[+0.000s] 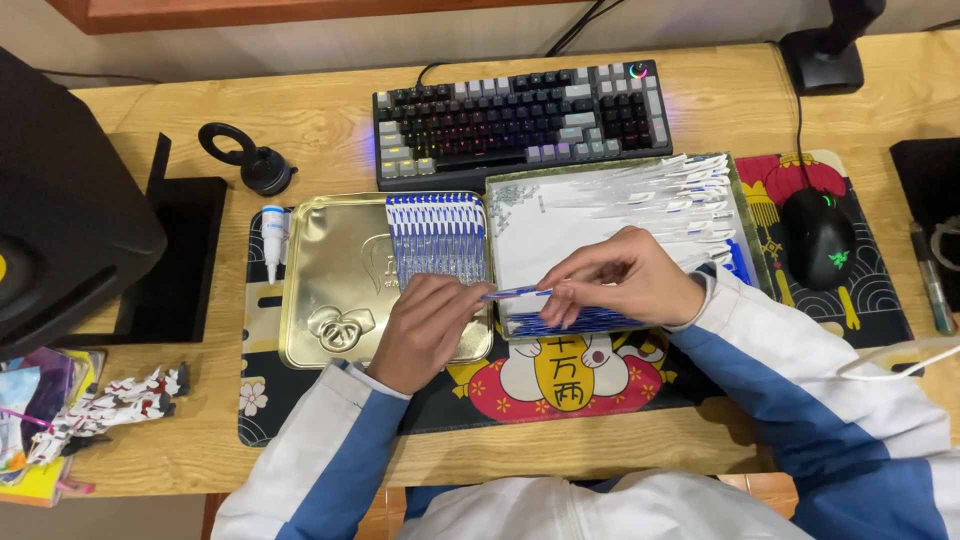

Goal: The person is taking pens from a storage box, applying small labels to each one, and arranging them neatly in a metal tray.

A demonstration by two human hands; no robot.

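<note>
Here I am watching both hands holding one thin blue-and-white strip [515,293] level between them: the left hand [425,330] is pinching its left end, the right hand [620,280] is pinching its right end, so each grip is clamped on the strip. It is hovering over the seam between two open gold tins. The left tin [320,280] is carrying a neat row of blue-topped strips [436,240] along its right side; the right tin [745,215] is holding white strips [660,200] fanned out. A small white bottle [273,240] is lying beside the left tin on the bench [330,125].
</note>
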